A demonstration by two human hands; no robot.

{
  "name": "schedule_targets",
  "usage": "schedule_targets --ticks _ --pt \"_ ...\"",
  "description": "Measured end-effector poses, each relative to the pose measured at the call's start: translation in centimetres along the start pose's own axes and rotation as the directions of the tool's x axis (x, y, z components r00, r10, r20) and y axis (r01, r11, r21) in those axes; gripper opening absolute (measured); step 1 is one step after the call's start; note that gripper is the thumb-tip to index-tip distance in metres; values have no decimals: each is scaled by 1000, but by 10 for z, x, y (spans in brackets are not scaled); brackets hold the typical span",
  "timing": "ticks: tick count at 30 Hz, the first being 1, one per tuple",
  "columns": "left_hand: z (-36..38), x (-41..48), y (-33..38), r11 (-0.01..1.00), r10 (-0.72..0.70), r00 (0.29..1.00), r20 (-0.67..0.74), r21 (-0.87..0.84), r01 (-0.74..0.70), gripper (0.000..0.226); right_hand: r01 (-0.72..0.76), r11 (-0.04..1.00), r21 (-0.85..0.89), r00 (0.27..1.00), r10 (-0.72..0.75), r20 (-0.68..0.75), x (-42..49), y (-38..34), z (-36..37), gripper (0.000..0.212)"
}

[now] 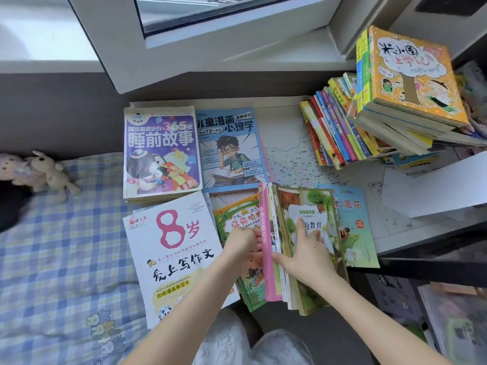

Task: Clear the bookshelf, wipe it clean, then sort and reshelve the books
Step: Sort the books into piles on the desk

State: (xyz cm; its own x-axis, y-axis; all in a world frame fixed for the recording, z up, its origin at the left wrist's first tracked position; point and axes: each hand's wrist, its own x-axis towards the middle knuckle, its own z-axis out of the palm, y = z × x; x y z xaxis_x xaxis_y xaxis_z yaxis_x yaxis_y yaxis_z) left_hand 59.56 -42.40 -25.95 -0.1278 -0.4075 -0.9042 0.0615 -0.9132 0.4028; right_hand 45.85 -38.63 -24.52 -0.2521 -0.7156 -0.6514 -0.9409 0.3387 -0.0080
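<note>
Toys [39, 169] lie left of books [160, 154]; stack [395, 101] sits right.

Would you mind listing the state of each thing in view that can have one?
bundle of books: on edge, closed, held between both hands
left hand: fingers curled against the bundle
right hand: thumb and fingers clasp the bundle
purple storybook: closed, flat, face up
blue comic book: closed, flat, face up
white book: closed, flat, face up
row of books: leaning, spines showing
orange book: closed, tilted atop a pile
</note>
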Motion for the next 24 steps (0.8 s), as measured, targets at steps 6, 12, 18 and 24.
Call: schedule_targets --ticks 6,12,18,24 --pt "4 -1 -4 999 44 998 33 11 -45 22 -14 998 -60 999 12 -37 2 -9 -3 102" --pt "10 1 -7 989 65 995 72 126 -74 33 38 996 79 992 -27 -126 -7 1 -35 92" --pt "19 0 -9 939 224 974 29 260 -224 15 0 932 363 992 46 -119 -10 39 -70 96" --pt "22 -29 9 918 311 948 58 240 -316 14 9 899 438 997 23 -69 -9 50 -79 94"
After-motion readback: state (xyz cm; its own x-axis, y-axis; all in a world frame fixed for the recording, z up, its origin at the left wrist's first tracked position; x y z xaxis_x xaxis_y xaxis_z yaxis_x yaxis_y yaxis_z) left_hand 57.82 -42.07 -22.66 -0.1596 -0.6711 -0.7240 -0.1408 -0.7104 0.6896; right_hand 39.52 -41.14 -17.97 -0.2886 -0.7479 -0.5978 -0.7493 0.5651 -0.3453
